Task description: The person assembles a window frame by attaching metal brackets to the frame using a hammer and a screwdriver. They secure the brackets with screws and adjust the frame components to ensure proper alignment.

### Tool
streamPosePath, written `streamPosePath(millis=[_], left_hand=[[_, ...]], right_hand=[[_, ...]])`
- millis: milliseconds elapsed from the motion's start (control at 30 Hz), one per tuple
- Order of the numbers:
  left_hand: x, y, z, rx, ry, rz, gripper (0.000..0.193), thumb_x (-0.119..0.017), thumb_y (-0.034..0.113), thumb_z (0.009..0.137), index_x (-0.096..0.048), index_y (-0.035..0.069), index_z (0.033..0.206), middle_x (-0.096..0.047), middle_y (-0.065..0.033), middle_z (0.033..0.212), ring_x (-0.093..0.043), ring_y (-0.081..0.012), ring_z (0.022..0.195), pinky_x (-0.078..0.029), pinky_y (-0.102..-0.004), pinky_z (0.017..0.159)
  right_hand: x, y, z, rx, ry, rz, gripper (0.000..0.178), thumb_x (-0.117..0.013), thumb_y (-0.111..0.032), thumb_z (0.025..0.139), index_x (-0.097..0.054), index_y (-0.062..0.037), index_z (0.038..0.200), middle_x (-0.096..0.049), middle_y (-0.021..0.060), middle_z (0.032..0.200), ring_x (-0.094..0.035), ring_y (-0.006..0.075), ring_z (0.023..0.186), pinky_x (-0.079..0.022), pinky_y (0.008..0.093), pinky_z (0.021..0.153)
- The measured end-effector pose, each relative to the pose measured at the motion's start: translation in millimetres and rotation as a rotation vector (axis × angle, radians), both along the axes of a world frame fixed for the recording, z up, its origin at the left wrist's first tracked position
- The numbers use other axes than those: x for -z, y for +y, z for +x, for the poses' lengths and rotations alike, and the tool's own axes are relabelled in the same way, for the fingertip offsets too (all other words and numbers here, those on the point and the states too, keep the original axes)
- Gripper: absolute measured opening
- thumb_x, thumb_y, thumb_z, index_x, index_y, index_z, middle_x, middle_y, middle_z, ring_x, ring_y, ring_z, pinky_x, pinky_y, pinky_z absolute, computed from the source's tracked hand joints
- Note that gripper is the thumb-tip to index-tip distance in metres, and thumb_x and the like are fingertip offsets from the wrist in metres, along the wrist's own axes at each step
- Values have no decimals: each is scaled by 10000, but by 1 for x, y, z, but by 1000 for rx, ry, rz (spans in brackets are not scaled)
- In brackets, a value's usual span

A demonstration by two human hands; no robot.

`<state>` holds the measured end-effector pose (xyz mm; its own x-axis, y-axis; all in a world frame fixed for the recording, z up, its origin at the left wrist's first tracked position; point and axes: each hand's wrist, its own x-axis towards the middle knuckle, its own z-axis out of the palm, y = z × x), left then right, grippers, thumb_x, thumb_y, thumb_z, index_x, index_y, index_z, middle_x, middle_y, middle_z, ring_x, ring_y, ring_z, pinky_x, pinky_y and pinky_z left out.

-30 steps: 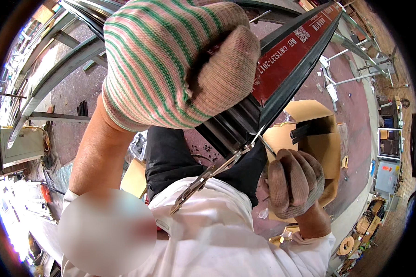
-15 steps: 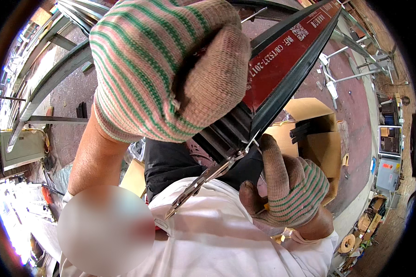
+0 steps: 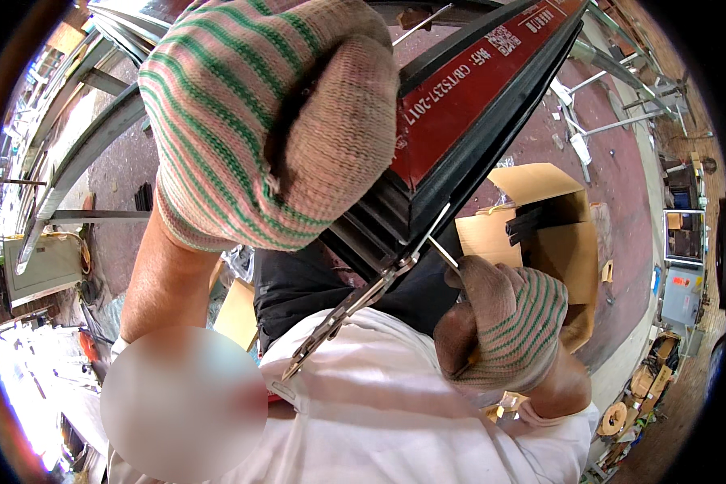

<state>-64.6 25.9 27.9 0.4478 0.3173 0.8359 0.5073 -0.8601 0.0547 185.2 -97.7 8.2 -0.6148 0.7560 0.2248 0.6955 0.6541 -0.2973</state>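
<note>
Holds a long black red-faced profile point(image 3: 440, 145) in the clenched left hand point(image 3: 266, 129) and, in the curled fingers point(image 3: 490, 286) of the nearer right hand point(image 3: 516, 327), a thin silvery shaft point(image 3: 444, 252) pointing up-left toward a jointed silvery metal linkage point(image 3: 379, 287) slanting lower-left to upper-right, left of those fingers.

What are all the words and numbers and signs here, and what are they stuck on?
White letters and numbers on the red face of the black bar: big ones are clear, but I won't copy them out.
White square code on that red face: a pattern, not words.
Orange mark on the grey box: too small to read.
</note>
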Motion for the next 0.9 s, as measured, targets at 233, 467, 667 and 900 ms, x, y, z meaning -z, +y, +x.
streamPosePath(millis=[233,467,667,900], left_hand=[[-8,-9,2,-6,22,-123,312,-566,311,885,-661,16,844,-628,-102,731,-625,-287,649,-483,-380,650],[14,-15,-13,96,-92,-338,421,-485,337,1011,-699,-23,1056,-689,-133,1000,-667,-198,880,-518,-315,825],[8,-14,-13,45,-4,-303,416,-471,324,1031,-694,-23,1088,-692,-142,1037,-664,-214,935,-515,-338,862],[6,-20,-10,59,-77,-425,403,-518,337,1018,-704,-16,1078,-691,-116,1040,-645,-196,927,-503,-335,859]], right_hand=[[-1,0,1,8,44,-123,301,-683,-153,661,-565,-69,925,-489,76,615,-481,273,424,-345,409,385],[-4,-3,-2,64,85,-192,187,-637,-113,716,-569,-55,880,-518,116,631,-506,316,445,-366,431,403],[2,-7,-1,88,184,-157,147,-623,-51,723,-553,-47,853,-532,97,630,-509,323,459,-393,427,445],[3,-12,-2,120,145,-169,351,-713,-68,707,-561,-30,1021,-603,123,755,-589,344,572,-439,427,522]])
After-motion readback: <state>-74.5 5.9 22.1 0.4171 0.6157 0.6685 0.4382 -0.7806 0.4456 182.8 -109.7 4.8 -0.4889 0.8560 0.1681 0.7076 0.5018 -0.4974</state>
